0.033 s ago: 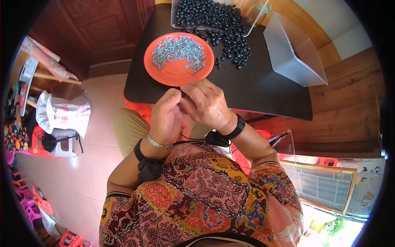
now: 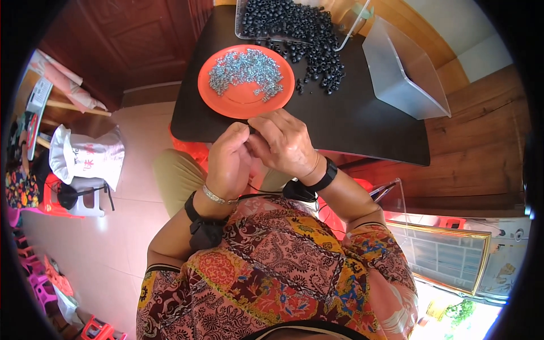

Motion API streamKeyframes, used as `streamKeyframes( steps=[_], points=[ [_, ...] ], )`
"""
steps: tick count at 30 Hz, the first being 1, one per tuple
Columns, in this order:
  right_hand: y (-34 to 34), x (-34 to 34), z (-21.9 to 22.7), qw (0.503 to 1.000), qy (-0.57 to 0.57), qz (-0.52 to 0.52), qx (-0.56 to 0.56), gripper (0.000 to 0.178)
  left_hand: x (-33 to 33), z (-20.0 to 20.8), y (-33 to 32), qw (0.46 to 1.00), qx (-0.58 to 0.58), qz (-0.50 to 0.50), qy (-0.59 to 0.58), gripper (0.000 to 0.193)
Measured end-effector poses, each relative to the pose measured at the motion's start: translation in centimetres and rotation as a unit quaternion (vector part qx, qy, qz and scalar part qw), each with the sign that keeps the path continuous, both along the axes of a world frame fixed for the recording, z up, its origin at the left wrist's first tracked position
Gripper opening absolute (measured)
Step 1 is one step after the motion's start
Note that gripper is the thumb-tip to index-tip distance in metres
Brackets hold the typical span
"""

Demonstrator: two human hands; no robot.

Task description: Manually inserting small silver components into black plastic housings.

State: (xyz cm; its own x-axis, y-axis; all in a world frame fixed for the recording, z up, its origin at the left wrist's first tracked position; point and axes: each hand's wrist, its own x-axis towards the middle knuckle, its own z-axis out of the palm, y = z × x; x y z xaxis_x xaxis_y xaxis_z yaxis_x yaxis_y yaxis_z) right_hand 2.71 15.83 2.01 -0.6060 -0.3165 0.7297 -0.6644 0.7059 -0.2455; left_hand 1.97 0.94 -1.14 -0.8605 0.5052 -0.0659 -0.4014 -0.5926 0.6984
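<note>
My left hand (image 2: 231, 158) and my right hand (image 2: 286, 143) meet at the table's near edge, fingers closed together around a small black plastic piece (image 2: 252, 130). Most of that piece is hidden by the fingertips. Just beyond them lies an orange-red plate (image 2: 243, 106) with many small shiny silver metal parts (image 2: 246, 67) spread over its far half. Past the plate, a heap of small black plastic pieces (image 2: 320, 59) spills onto the table from a clear tray (image 2: 239, 25).
The dark table (image 2: 362, 127) has a rounded left corner. At its right stands a translucent plastic bin (image 2: 391, 79) tipped on its side. To the left on the floor area are a white sack (image 2: 96, 156) and a grey stool (image 2: 90, 198). A wooden panel (image 2: 476, 147) borders the right.
</note>
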Motion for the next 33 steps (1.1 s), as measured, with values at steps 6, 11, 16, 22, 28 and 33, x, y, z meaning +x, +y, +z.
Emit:
streamKeyframes(
  steps=[6, 11, 16, 22, 28, 33],
  points=[
    [0.5, 0.1, -0.4, 1.0, -0.011, 0.015, 0.008, 0.03, 0.2, -0.5, 0.6, 0.999, 0.021, 0.003, -0.028, 0.026],
    [3.9, -0.7, 3.1, 0.997, 0.052, -0.051, 0.011, 0.024, 0.1, 1.9, 0.7, 0.999, 0.023, -0.004, -0.04, 0.029],
    [15.5, -3.7, 11.3, 0.901, 0.216, -0.369, 0.071, 0.017, -0.4, 1.8, -1.8, 0.998, 0.002, 0.013, -0.059, 0.027],
    [22.9, -5.5, 12.7, 0.845, 0.205, -0.462, 0.176, 0.022, -0.9, 1.0, -1.3, 0.997, 0.013, -0.039, -0.058, 0.028],
    [16.3, -7.6, 6.0, 0.956, -0.237, -0.174, 0.021, 0.02, -1.0, 1.3, -1.6, 0.997, -0.022, -0.033, -0.063, 0.027],
    [14.2, -8.8, 2.4, 0.94, -0.231, -0.185, 0.171, 0.019, -1.0, 0.9, -1.6, 0.997, -0.011, -0.042, -0.067, 0.026]
  ],
)
